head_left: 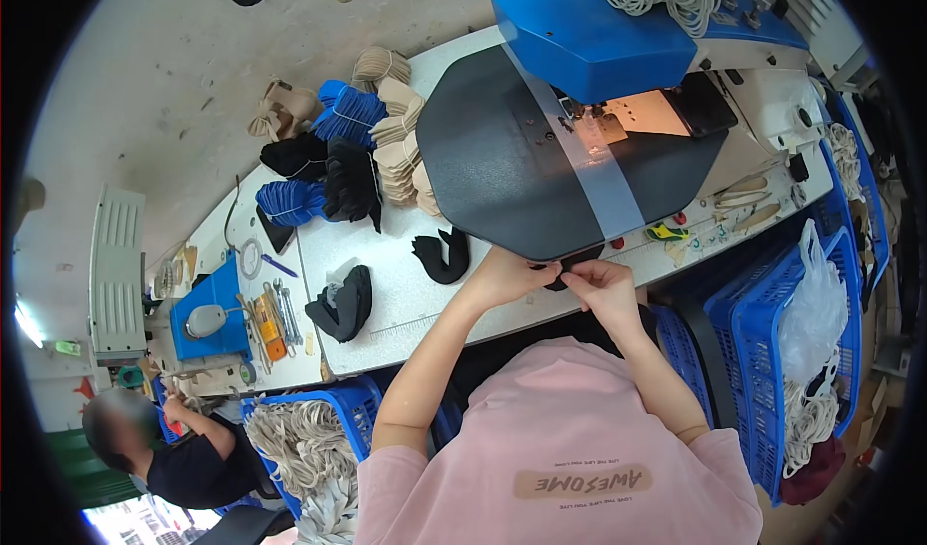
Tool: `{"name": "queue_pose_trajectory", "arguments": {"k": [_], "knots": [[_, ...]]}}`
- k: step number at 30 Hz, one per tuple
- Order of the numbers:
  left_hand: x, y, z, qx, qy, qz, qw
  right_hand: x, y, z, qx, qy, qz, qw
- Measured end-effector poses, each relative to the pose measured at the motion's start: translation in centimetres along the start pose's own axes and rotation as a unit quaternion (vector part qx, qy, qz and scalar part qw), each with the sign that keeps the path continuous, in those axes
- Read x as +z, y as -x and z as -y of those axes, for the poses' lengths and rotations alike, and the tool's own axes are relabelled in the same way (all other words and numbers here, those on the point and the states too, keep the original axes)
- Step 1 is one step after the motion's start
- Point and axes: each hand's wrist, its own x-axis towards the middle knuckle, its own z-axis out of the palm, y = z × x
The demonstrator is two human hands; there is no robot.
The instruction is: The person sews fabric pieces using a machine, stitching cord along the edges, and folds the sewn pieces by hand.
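My left hand (517, 277) is closed in a pinch at the near edge of the black extension table (483, 130) of a blue sewing machine (589, 38). Close beside it, my right hand (603, 289) is also pinched. A small black fabric piece (558, 282) sits between the fingers of both hands, partly hidden by them. To the left on the white worktop lie a curved black fabric piece (442, 257) and a folded black piece with a grey patch (343, 304). The machine's lamp lights the needle area.
Tied bundles of blue (290, 202), black (350, 178) and beige pieces (394, 149) stand at the left back. Blue baskets (729, 304) flank me, one holding pale strips (299, 434). Scissors, tools and a phone lie on the table. A co-worker (198, 463) sits at lower left.
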Motion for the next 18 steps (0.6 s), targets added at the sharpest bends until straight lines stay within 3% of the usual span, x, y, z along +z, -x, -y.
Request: {"name": "queue_pose_trajectory", "arguments": {"k": [15, 18], "knots": [[0.6, 0.5, -0.5, -0.009, -0.056, -0.027, 0.998, 0.7, 0.5, 0.3, 0.046, -0.096, -0.01, 0.994], [0.8, 0.8, -0.8, 0.037, -0.056, -0.048, 0.997, 0.2, 0.3, -0.2, 0.049, -0.102, -0.002, 0.994]]}}
